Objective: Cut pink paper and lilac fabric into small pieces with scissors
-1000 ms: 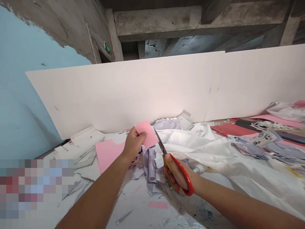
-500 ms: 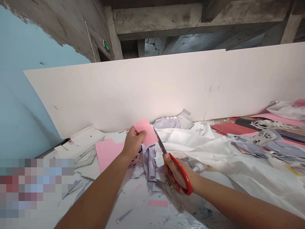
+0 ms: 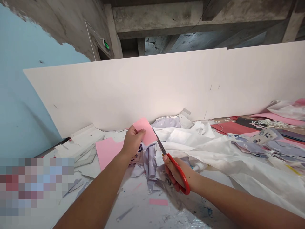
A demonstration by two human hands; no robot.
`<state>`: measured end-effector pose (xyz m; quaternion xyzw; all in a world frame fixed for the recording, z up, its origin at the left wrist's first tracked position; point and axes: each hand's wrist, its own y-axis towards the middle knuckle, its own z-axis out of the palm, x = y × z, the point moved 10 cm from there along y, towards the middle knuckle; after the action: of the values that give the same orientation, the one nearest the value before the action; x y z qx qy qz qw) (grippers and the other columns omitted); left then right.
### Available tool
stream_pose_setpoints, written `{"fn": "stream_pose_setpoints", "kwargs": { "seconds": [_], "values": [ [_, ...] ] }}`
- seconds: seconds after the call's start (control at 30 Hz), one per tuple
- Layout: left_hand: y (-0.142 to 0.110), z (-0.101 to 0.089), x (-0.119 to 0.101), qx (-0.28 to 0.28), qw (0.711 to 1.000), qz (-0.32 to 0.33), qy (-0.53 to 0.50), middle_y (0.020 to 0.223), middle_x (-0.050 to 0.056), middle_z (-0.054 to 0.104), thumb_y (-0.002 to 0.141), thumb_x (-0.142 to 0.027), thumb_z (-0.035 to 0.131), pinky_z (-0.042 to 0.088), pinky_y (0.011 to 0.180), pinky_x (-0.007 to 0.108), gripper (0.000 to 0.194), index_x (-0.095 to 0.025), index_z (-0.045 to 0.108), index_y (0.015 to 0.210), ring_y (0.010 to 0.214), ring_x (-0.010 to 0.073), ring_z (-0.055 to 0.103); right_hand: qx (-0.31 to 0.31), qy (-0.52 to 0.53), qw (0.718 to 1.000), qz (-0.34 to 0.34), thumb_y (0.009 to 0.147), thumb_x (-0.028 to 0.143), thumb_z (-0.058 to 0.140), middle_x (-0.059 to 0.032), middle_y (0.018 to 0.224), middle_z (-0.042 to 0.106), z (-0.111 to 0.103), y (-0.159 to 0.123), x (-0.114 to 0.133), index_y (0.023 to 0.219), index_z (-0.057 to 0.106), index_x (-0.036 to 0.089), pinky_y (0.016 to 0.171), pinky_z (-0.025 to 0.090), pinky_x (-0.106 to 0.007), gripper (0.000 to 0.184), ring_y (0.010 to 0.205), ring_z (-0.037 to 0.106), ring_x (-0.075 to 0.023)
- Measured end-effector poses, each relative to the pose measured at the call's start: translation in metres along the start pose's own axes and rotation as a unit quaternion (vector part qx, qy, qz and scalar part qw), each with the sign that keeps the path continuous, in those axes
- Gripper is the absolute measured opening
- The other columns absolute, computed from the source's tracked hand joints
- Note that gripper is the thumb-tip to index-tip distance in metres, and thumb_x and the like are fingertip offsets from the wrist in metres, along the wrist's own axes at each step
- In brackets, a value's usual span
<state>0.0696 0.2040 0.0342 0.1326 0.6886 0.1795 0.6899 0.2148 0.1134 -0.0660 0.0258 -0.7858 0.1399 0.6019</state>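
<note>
Between the thumb and fingers of my left hand [image 3: 132, 140] is a small piece of pink paper [image 3: 147, 133], held up above the table. My right hand [image 3: 175, 171] is wrapped round the red handle of a pair of scissors [image 3: 177, 173]. Their blades point up and to the left and lie along the paper's right edge. Under my left wrist rests a larger pink sheet [image 3: 107, 152] with a notch in its top edge. A narrow pink strip [image 3: 158, 202] lies on the table below my hands.
Crumpled lilac fabric [image 3: 150, 162] lies under the scissors. White sheeting [image 3: 214, 149] spreads to the right, with red card [image 3: 234, 128], white string [image 3: 271, 123] and fabric pieces [image 3: 254, 146] beyond. White board scraps [image 3: 87, 138] are piled left. A tall white panel [image 3: 143, 86] stands behind.
The scissor handles have closed together and the blades have come nearer each other at the paper's right edge. Both hands have shifted very slightly left.
</note>
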Motion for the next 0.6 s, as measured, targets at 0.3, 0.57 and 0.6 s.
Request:
{"fn": "stream_pose_setpoints", "kwargs": {
  "seconds": [0.3,0.57,0.6],
  "values": [
    [0.005,-0.002,0.002,0.004,0.999,-0.008,-0.034,0.063,-0.004,0.051,0.064,-0.032,0.057,0.035,0.049,0.021,0.026,-0.019,0.052,0.086,0.05,0.0076,0.043,0.019,0.011,1.0,-0.009,0.073,0.068,0.026,0.0054,0.038,0.038,0.004,0.001,-0.001,0.062,0.038,0.019,0.026,0.027,-0.02,0.052,0.024,0.035,-0.0073],
    [0.003,0.0,0.006,0.015,0.999,-0.018,-0.039,0.057,-0.005,0.047,0.062,-0.029,0.06,0.032,0.045,0.021,0.026,-0.018,0.053,0.085,0.047,0.0073,0.042,0.087,0.107,0.99,-0.043,0.073,0.067,0.031,0.0069,0.048,0.031,0.011,0.006,-0.004,0.068,0.041,0.019,0.028,0.024,-0.018,0.049,0.032,0.026,-0.0049],
    [0.003,-0.001,0.006,0.013,0.999,-0.017,-0.038,0.057,-0.005,0.047,0.062,-0.029,0.06,0.032,0.045,0.021,0.027,-0.018,0.053,0.085,0.046,0.0074,0.042,0.102,0.125,0.986,-0.041,0.073,0.066,0.033,0.0065,0.051,0.031,0.013,0.005,-0.003,0.068,0.041,0.019,0.03,0.023,-0.018,0.048,0.034,0.025,-0.0045]
  ]
}}
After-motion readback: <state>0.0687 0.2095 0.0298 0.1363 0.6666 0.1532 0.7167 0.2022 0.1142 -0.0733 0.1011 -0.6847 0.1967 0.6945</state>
